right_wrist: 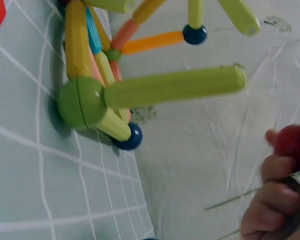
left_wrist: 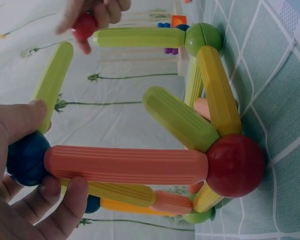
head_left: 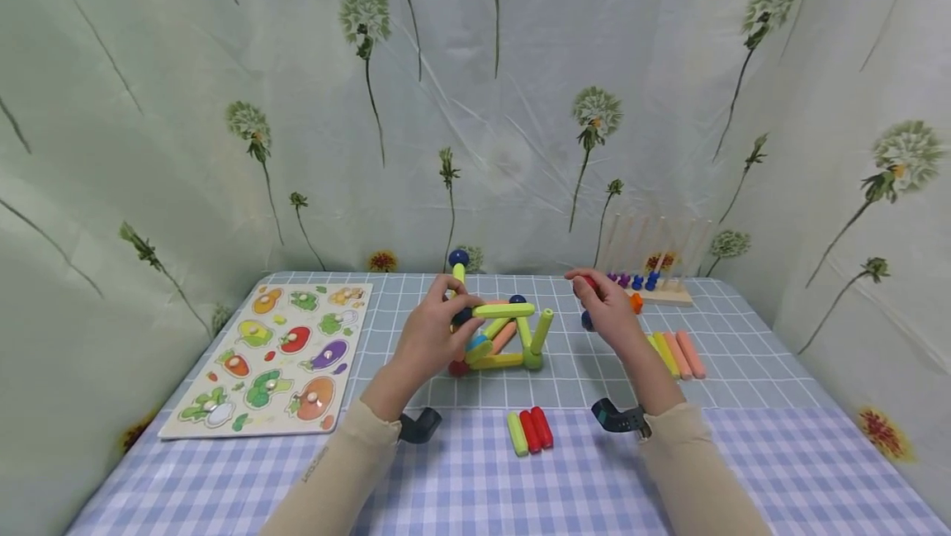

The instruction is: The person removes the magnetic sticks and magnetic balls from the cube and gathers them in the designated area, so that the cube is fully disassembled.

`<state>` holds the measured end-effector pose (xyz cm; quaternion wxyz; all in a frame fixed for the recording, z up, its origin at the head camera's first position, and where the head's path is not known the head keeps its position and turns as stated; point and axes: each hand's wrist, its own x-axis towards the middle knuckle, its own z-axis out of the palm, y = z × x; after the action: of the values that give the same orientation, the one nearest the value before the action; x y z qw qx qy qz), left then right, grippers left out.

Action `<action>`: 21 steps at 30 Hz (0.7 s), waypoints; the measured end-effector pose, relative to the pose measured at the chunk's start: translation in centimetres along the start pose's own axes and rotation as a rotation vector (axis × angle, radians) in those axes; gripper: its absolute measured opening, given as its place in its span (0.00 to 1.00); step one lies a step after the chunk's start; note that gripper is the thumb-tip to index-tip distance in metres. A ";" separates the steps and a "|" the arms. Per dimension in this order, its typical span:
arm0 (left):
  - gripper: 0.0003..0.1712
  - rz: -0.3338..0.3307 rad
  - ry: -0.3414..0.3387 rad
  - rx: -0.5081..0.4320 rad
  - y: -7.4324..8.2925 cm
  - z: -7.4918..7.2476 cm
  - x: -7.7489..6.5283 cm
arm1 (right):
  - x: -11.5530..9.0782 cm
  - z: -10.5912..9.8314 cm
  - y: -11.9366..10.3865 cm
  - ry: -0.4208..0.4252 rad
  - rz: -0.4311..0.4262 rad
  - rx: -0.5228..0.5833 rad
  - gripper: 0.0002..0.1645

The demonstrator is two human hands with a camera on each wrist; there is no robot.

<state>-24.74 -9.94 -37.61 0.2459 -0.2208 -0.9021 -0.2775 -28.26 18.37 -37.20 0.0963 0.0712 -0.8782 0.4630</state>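
Near the front, one green stick (head_left: pixel 518 434) and two red sticks (head_left: pixel 537 429) are laid side by side on the checked part of the surface (head_left: pixel 446 482). A dark camera is worn on each wrist, in front of the beige sleeves (head_left: pixel 342 470).

Beyond them, a frame (head_left: pixel 499 361) of coloured sticks and balls is set on the grey, white-lined part of the surface. At its front left, a blue ball (left_wrist: pixel 27 157) is gripped by the left hand (head_left: pixel 434 334), the fingers closed round it and the thumb laid against a light green rod (left_wrist: pixel 53 85) joined to it. The ball is carried by a salmon stick (left_wrist: pixel 125 165), whose lower end is met by a red corner ball (left_wrist: pixel 236 165). At the front right, a rod (head_left: pixel 542 331) is stood almost upright on a green ball (head_left: pixel 532 359), its top uncapped.

To the right, a loose red ball (head_left: pixel 589 282) is pinched in the curled fingers of the right hand (head_left: pixel 605 309), clear of the frame. Four sticks (head_left: pixel 672 354) are lined up just beyond that wrist's right side.

At the left, a vegetable puzzle (head_left: pixel 276 425) is placed. A pegged rack (head_left: pixel 669 296) is seen at the back, before a flowered curtain (head_left: pixel 505 131).
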 end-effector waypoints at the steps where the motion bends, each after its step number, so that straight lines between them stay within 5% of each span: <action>1: 0.13 0.001 0.000 -0.002 0.0 0.0 0.0 | 0.1 -0.2 0.2 -0.004 0.031 -0.001 0.24; 5: 0.13 0.006 0.002 -0.004 0.0 -0.1 0.0 | 0.4 -1.0 0.8 -0.037 0.121 -0.019 0.28; 12: 0.12 0.014 0.009 -0.006 0.0 -0.1 0.0 | 0.5 -2.0 2.3 -0.003 0.122 -0.334 0.29; 21: 0.12 0.022 0.013 0.009 -0.2 0.0 0.0 | 0.7 -2.7 4.7 -0.066 0.202 -0.532 0.30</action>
<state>-24.80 -10.05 -37.71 0.2557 -0.2278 -0.8993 -0.2719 -29.70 23.20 -39.31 0.0365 -0.0295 -0.9742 0.2209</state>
